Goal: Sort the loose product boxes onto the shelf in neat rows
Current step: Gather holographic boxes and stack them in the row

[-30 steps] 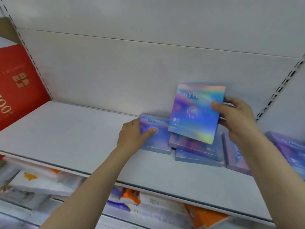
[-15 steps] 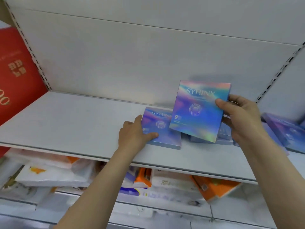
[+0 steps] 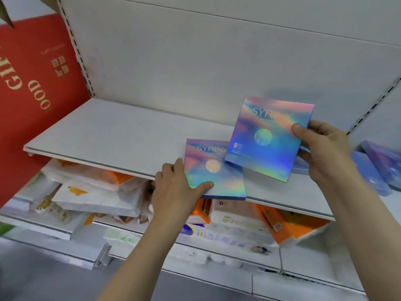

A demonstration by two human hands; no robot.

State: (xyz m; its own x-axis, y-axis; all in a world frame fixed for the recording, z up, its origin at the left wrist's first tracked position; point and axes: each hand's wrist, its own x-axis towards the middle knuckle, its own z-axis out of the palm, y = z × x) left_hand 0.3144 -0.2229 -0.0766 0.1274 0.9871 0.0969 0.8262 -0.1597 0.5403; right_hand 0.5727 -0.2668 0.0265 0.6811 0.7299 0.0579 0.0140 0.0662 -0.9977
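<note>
Two flat holographic boxes marked SYRINX are in my hands over the white shelf [image 3: 112, 135]. My left hand [image 3: 175, 187] grips the lower box [image 3: 213, 172] by its left edge, thumb on its face; the box lies at the shelf's front edge. My right hand [image 3: 323, 153] holds the second box [image 3: 269, 137] by its right edge, tilted up above the shelf and overlapping the first box's top right corner. More purple-blue boxes [image 3: 373, 168] lie loose on the shelf at the far right, blurred.
A big red gift box [image 3: 32, 94] stands left of the shelf upright. The shelf below holds white and orange tissue packs [image 3: 95, 196] and an orange pack [image 3: 280, 222]. The grey back panel [image 3: 195, 61] closes the rear.
My left hand has drawn its box forward to the shelf's front edge. My right hand keeps its box raised. The view has swung, so the shelf's left part and the red box show more.
</note>
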